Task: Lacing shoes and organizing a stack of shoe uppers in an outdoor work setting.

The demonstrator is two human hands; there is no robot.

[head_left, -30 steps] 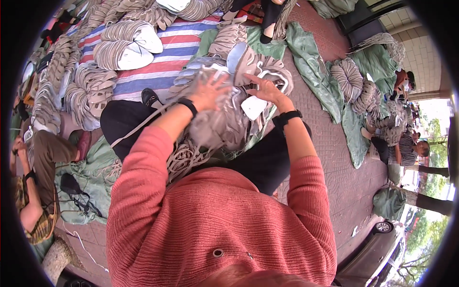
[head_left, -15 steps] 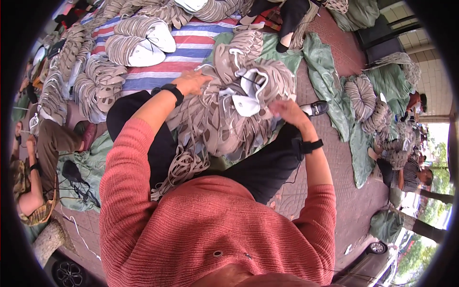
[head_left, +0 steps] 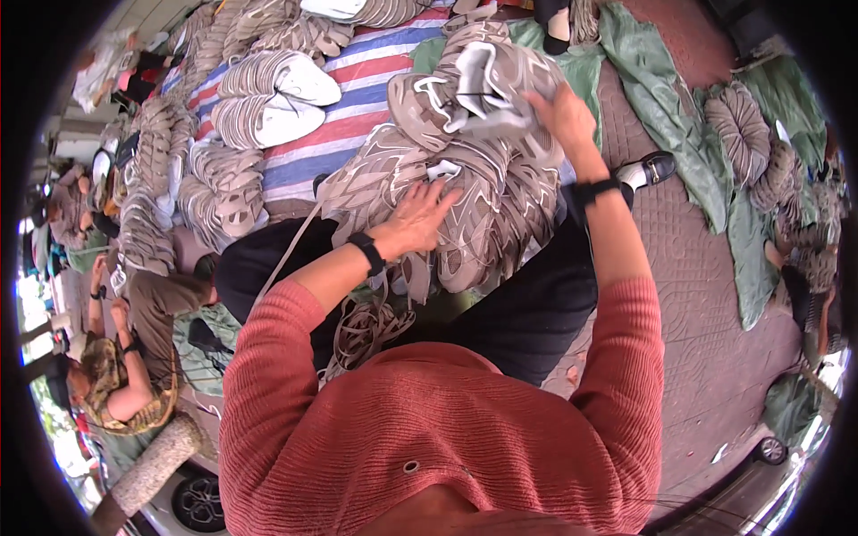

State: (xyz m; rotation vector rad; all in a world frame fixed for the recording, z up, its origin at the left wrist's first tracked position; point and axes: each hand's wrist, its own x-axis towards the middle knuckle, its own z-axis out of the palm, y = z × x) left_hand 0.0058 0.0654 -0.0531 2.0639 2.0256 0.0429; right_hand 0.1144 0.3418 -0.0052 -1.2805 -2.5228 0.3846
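Note:
Across my lap lies a pile of taupe shoe uppers [head_left: 465, 241] with white trim. My left hand [head_left: 418, 217] rests on it, fingers spread, beside a small white patch of lining. Beyond it sits a bundle of stacked shoe uppers [head_left: 527, 71] with white linings and a dark tie showing. My right hand [head_left: 569, 118] is closed on this bundle's right side; its fingertips are partly hidden, and the bundle's near edge is blurred. Loose flat taupe strips [head_left: 371, 330] hang in a tangle between my legs, and one runs up toward the pile's left side.
A tied bundle of uppers [head_left: 299, 98] lies on a striped red, white and blue sheet [head_left: 308, 165]. More stacks [head_left: 219, 192] stand at left. Green tarp [head_left: 666, 98] covers paving at right, near another bundle [head_left: 737, 129]. A person in camouflage [head_left: 125, 380] sits at left.
The tied bundle has moved away from me, off the middle of the pile. My right hand has gone forward with it. My left hand has come nearer and rightward onto the pile.

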